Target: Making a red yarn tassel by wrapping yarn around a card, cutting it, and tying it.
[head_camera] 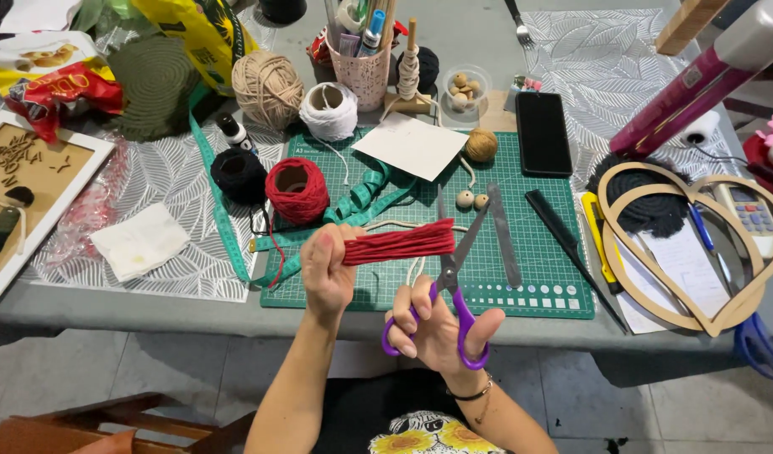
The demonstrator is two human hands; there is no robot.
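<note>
Red cord bundle held out for trimming, scissors open at its free end.

The left hand (326, 271) is closed tight around a bundle of red cords (399, 243) above the green cutting mat (529, 252), loose ends pointing toward 3 o'clock. The right hand (441, 328) is gripped through the purple handles of the scissors (464, 252), blades spread and meeting the cord tips. This looks like the trimming step (evening the ends); the cut seems to call for square blades and a taut bundle. At 12 o'clock a pink perforated cup (363, 74) holds pens and tools; just toward 1 o'clock, a small clear bowl (465, 88) holds wooden beads. A red yarn spool (297, 188) sits at 10 o'clock of the bundle.
</note>
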